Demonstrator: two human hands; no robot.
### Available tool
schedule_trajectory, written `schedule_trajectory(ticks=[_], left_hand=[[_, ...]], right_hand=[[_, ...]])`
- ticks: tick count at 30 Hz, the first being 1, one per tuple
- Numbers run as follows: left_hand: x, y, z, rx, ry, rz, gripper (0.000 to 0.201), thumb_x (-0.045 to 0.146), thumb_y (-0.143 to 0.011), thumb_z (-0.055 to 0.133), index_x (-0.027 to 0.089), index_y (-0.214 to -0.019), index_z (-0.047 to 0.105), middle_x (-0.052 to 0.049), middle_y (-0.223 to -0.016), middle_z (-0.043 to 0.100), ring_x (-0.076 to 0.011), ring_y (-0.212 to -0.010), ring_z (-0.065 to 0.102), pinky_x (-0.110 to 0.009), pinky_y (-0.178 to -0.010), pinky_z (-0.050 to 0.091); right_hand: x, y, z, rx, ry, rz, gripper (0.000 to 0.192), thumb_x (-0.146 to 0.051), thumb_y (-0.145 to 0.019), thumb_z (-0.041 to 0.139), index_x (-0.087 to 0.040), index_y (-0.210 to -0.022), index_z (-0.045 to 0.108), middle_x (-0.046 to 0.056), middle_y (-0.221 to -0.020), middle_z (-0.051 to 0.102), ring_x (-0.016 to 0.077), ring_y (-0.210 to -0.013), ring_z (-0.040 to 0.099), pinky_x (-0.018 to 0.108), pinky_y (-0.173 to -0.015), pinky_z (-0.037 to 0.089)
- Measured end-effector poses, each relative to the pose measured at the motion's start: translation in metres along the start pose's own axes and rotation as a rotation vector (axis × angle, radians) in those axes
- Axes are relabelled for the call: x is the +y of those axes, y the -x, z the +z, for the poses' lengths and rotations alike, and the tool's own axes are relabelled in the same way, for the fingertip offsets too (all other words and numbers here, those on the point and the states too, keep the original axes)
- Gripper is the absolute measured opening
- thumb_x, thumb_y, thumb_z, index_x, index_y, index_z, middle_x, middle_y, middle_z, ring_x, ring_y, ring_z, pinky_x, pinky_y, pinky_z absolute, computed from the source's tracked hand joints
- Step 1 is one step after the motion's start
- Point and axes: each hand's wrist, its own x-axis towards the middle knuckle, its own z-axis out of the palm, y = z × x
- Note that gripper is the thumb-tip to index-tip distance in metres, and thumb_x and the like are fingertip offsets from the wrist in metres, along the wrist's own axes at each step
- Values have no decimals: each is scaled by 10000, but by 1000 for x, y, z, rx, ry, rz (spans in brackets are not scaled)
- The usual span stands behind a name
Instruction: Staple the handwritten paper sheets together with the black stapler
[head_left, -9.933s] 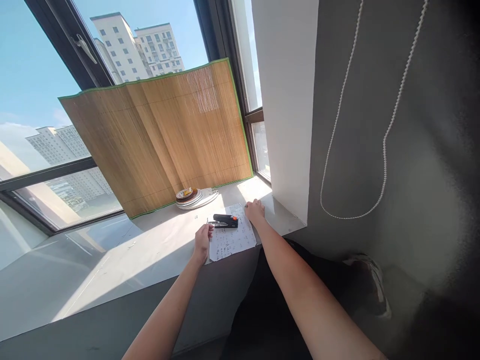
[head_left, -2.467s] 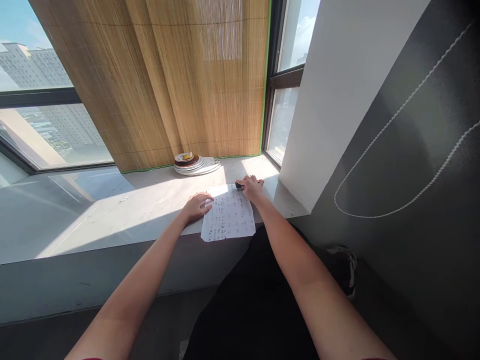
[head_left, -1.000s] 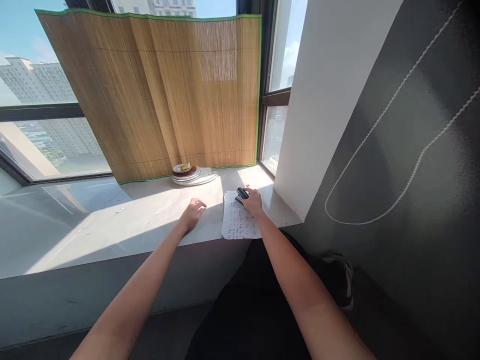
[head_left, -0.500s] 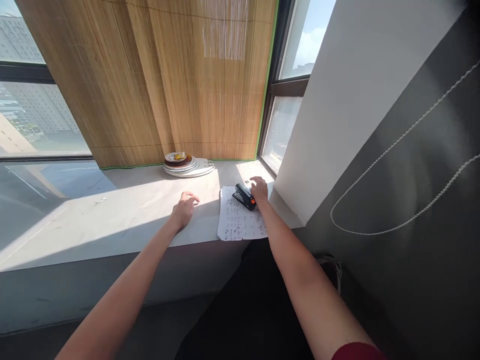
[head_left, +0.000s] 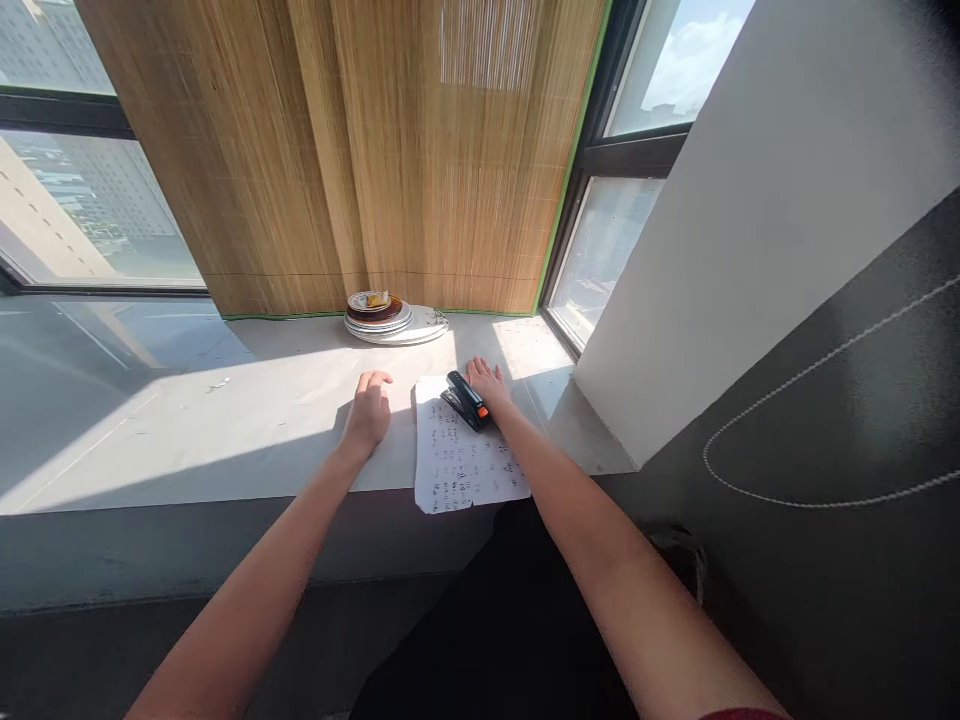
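From the head camera, a broad, smooth, pale grey windowsill [head_left: 225,430] is seen, lit in hard patches of sun and shade. A thin white sheet of paper [head_left: 461,465], covered in small dark print, is laid flat on the sill, with its near edge hanging slightly over the sill's front lip. A black stapler [head_left: 466,399] with a small orange mark at its near end is set on the far part of the sheet, lying at a slant, its long narrow body glossy.

The right hand [head_left: 489,384] is laid flat just to the right of the stapler, its fingers spread apart and stretched forward, palm down on the far right corner of the paper; it is pressed close beside the stapler, and whether it touches it cannot be told. Nothing is clasped in it. The left hand [head_left: 368,413] is rested on the bare sill just left of the sheet, its fingers loosely curled downward and closed on nothing; it is near the paper's left edge but apart from it.

Farther back, a low stack of round plates [head_left: 394,319] is seen, white below and brown on top. Behind it a ribbed bamboo screen [head_left: 360,150] with green edging is propped against the window. At the right, a beaded white cord [head_left: 825,500] is draped on a dark wall.
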Motion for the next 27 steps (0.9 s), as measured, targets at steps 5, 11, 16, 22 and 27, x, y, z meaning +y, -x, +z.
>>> schedule_trajectory(ticks=[5, 11, 16, 22, 27], left_hand=[[3, 7, -26, 364, -46, -70, 226, 67, -906, 412, 252, -886, 540, -116, -1077, 650, -314, -1099, 672, -502, -1029, 589], [-23, 7, -45, 544, 41, -352, 194, 112, -835, 466, 243, -896, 595, -97, -1049, 709, -296, -1059, 693, -494, -1032, 597], [-31, 6, -37, 316, 100, -370, 218, 173, -870, 466, 241, -910, 669, -112, -1060, 769, -339, -1135, 719, -561, -1115, 576], [-2, 7, -16, -225, 4, 167, 350, 249, -988, 462, 244, -1148, 773, -107, -1341, 769, -322, -1375, 654, -556, -1232, 512], [6, 6, -12, -580, -75, 323, 436, 396, -1090, 487, 289, -1424, 746, -88, -1582, 671, -344, -1523, 565, -578, -1309, 418]], right_hand=[[-110, -10, 41, -30, -71, -95, 649, -368, -1174, 351, -96, -1764, 351, 152, -1870, 231, 286, -1749, 188, 525, -1426, 56], [-133, -12, 41, -20, -149, -142, 728, -340, -1130, 420, -119, -1806, 259, 150, -1872, 186, 307, -1746, 198, 574, -1421, 101], [-90, -2, 27, -8, -113, -76, 711, -307, -1129, 378, -114, -1804, 268, 182, -1869, 182, 302, -1751, 179, 588, -1412, 54], [-17, 7, -6, 8, -35, 45, 683, -340, -1145, 305, -108, -1787, 321, 183, -1869, 214, 305, -1754, 163, 588, -1409, 57], [12, 3, -25, -17, 1, 89, 674, -318, -1140, 271, -103, -1775, 345, 175, -1868, 233, 301, -1752, 176, 582, -1408, 75]])
